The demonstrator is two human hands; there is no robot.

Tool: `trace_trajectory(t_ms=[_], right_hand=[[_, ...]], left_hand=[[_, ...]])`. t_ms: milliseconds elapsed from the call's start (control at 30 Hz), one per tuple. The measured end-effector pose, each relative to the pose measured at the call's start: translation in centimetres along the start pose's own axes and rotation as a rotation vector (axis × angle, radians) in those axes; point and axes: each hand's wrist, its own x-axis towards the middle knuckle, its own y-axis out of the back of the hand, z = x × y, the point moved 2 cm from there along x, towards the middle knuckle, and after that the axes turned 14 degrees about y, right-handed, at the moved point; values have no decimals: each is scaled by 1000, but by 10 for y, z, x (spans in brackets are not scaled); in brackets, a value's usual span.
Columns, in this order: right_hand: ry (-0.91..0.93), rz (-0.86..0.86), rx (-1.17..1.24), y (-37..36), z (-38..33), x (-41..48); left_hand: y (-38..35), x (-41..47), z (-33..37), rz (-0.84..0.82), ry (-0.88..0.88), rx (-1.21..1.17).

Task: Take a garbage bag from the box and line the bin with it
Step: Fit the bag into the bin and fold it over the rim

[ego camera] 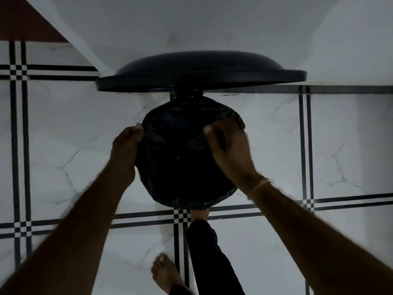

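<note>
The black garbage bag (180, 158) sits in the bin (185, 95) on the tiled floor (63, 135), and its top is pulled over the round rim. The left hand (126, 147) holds the bag tight at the rim's left edge, and the right hand (229, 143) pinches it at the right edge. The lid (200, 75) stands up at the far edge.

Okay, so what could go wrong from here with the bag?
The lid stands open behind the left hand and right hand, apparently kept up by the foot at the base; a slip could drop it on them. Both grip the bag; pulling hard could tear the thin plastic or tug its far edge loose.
</note>
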Motion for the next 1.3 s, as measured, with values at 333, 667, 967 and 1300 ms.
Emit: trace_trajectory(t_ms=[333, 667, 967, 1300], right_hand=[[-332, -732, -56, -67, 27, 85], [-569, -510, 691, -112, -48, -4], [-119, -497, 45, -63, -22, -23], [231, -325, -462, 8, 25, -76]], left_hand=[[-5, -6, 0, -9, -45, -9], [15, -11, -16, -66, -28, -79], [14, -35, -34, 160, -10, -122], [-6, -81, -84, 170, 309, -365]])
